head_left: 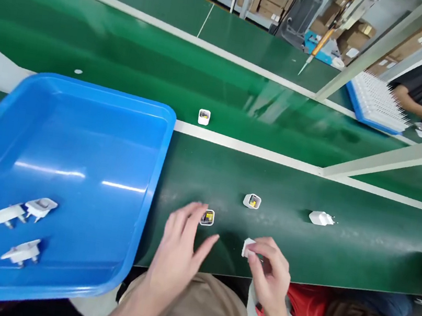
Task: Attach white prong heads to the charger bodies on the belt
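Note:
My left hand [182, 246] is open, its thumb spread away from the fingers. Its index fingertip is at a white charger housing [207, 217] with yellow and dark parts inside; whether it touches cannot be told. A white plug cover [248, 247] is pinched between the thumb and fingers of my right hand [268, 272], just above the bench. Another open charger housing [252, 201] lies tilted beyond both hands. Farther right lies a white plug-in charger [321, 218] with its pins pointing right.
A large blue tray [159, 171] at left holds several white plug covers [22, 251]. One more housing [204, 117] is on the green surface past the white rail [244, 147]. A slanted metal post crosses at right; beyond it a person works beside a blue tray of white pieces.

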Demonstrator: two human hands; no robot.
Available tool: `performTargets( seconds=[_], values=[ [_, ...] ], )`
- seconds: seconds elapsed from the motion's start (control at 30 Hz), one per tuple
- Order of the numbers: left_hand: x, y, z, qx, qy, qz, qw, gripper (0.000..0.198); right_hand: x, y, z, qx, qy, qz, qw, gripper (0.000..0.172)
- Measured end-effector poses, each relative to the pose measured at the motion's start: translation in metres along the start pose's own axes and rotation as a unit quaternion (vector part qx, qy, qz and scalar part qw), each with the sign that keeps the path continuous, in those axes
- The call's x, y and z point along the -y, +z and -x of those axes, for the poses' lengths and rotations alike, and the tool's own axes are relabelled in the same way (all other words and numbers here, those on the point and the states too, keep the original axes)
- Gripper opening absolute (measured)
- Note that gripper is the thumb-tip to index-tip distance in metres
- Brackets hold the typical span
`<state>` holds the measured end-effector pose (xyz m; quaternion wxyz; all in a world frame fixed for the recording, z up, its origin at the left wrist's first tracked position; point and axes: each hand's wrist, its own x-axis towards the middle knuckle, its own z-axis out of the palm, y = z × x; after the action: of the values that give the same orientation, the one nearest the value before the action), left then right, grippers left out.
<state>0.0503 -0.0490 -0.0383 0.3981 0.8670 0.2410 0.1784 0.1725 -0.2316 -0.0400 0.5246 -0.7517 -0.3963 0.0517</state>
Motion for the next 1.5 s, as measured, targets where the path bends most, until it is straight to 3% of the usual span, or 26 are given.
performTargets(
  seconds=[0.1,0.17,0.27,0.37,0.53,0.77,1.07,1.5],
  values=[
    [0.026,0.005,-0.014,0.016,0.034,-0.039,0.999,0.036,0.001,0.006,-0.012,-0.006,0.043,0.037,0.998,0.02],
    [0.035,0.011,-0.019,0.035,0.043,-0.018,0.998,0.027,0.002,0.012,-0.026,0.046,0.037,0.083,0.995,0.032],
    [0.041,0.019,-0.021,0.028,0.045,0.019,0.998,0.021,0.006,0.022,-0.05,0.166,-0.05,0.142,0.975,0.022],
    [0.044,0.022,-0.02,0.014,0.054,0.043,0.998,0.017,0.011,0.032,-0.068,0.23,-0.121,0.167,0.951,0.023],
    [0.047,0.024,-0.019,0.005,0.07,0.042,0.997,0.015,0.018,0.043,-0.079,0.305,-0.123,0.209,0.921,0.021],
    [0.047,0.022,-0.017,0.008,0.065,0.058,0.996,0.017,0.027,0.042,-0.081,0.342,-0.136,0.253,0.895,0.035],
    [0.048,0.023,-0.016,0.014,0.058,0.061,0.996,0.018,0.026,0.044,-0.09,0.359,-0.151,0.257,0.885,0.032],
    [0.048,0.027,-0.018,-0.008,0.066,0.043,0.997,0.015,0.011,0.051,-0.08,0.287,-0.241,0.28,0.884,0.034]
  ],
)
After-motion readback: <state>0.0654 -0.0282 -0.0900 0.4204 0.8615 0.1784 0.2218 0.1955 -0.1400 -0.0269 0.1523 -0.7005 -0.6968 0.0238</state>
